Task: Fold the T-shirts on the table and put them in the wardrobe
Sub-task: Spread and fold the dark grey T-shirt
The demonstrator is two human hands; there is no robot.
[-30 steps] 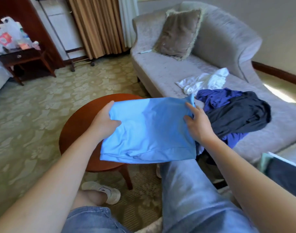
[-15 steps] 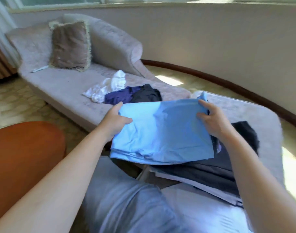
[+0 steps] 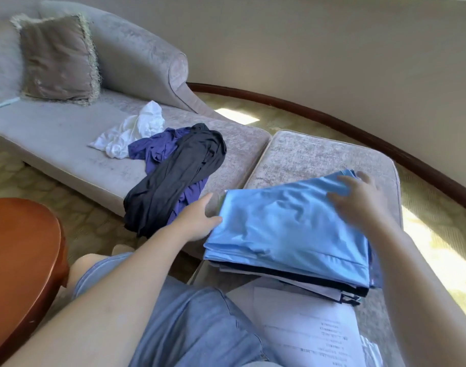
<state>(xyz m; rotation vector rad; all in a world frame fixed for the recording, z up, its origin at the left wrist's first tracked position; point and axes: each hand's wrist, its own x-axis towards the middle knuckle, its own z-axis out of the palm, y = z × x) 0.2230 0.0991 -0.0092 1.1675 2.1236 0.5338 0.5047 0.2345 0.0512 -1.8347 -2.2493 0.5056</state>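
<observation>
A folded light blue T-shirt (image 3: 287,229) lies on top of a stack of folded dark and pale garments (image 3: 332,286) on a grey upholstered seat (image 3: 306,154). My left hand (image 3: 197,221) touches the shirt's left edge with its fingers relaxed. Blurred by motion, my right hand (image 3: 359,200) rests flat on the shirt's far right corner, fingers spread. Unfolded T-shirts lie in a heap on the grey chaise (image 3: 54,133): a white one (image 3: 139,128), a purple one (image 3: 155,149) and a black one (image 3: 173,178).
A round wooden table (image 3: 22,247) stands at the lower left. Printed papers (image 3: 311,329) lie beside my knee under the stack. A brown cushion (image 3: 57,56) leans on the chaise back. A curved wall with a dark skirting (image 3: 359,128) runs behind.
The view swung right from the table to the grey seat. The blue shirt, held up by both hands before, now lies on the stack, and both hands have loosened their grip.
</observation>
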